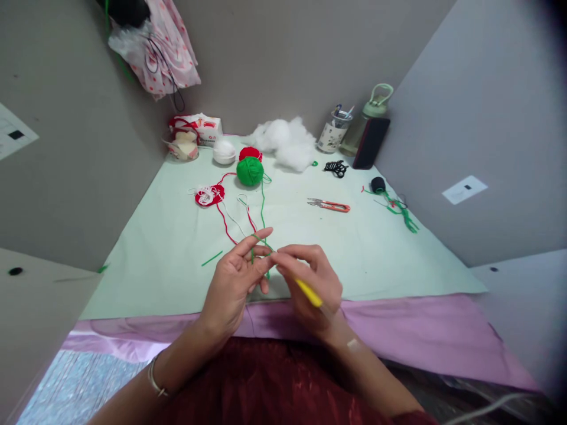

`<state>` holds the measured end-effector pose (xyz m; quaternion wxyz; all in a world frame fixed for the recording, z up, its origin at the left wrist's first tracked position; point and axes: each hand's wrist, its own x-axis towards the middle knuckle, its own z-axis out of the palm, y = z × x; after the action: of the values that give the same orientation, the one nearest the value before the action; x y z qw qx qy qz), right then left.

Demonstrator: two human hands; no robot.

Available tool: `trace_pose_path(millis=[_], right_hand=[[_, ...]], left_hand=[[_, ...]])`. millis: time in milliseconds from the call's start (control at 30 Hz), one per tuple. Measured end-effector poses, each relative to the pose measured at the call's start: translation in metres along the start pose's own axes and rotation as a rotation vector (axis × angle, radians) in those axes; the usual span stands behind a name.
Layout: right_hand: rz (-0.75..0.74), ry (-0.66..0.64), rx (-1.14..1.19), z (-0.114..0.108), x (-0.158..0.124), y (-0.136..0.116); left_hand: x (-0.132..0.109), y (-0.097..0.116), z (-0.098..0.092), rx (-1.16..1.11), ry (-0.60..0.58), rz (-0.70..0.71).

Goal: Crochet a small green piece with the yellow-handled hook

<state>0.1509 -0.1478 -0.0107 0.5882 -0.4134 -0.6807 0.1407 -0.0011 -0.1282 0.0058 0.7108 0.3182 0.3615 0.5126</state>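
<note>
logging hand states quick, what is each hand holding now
Left hand: holding green yarn looped around it.
Right hand: closed on a yellow crochet hook.

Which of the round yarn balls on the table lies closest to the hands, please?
The round green yarn ball; the red ball and white ball sit behind it, the black ball far right.
</note>
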Motion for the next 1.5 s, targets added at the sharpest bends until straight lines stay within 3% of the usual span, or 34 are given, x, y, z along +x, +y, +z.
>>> trace_pose_path(millis=[67, 167, 267, 333, 500, 833, 1033, 1133, 1400, 1500], right_hand=[[-0.071, 0.001, -0.052, -0.001, -0.001, 0.002], [0.073, 0.080, 0.091, -0.005, 0.002, 0.003], [0.291, 0.137, 0.353, -0.006, 0.007, 0.004], [0.354, 0.114, 0.476, -0.005, 0.008, 0.005], [0.403, 0.035, 0.520, 0.000, 0.006, 0.010], [0.520, 0.036, 0.673, -0.002, 0.014, 0.010], [0.446, -0.035, 0.654, -0.008, 0.012, 0.007], [0.364, -0.043, 0.540, -0.013, 0.010, 0.003], [-0.036, -0.179, 0.090, -0.020, 0.010, -0.003], [-0.163, -0.160, -0.084, -0.017, 0.004, 0.001]], left_hand=[[0.001, 0.002, 0.000, -0.079, -0.043, -0.100], [0.003, 0.007, -0.002, -0.174, -0.080, -0.208], [0.004, 0.011, -0.004, -0.194, -0.055, -0.163], [0.002, 0.012, -0.002, -0.159, -0.069, -0.133], [-0.001, 0.007, 0.002, -0.063, -0.083, -0.076], [-0.001, 0.005, -0.001, 0.040, -0.045, -0.008], [-0.003, 0.007, -0.003, 0.092, -0.037, 0.015], [-0.004, 0.006, -0.004, 0.127, -0.031, 0.042], [-0.003, 0.002, -0.005, 0.295, 0.047, 0.165], [-0.004, 0.001, -0.003, 0.262, 0.041, 0.168]])
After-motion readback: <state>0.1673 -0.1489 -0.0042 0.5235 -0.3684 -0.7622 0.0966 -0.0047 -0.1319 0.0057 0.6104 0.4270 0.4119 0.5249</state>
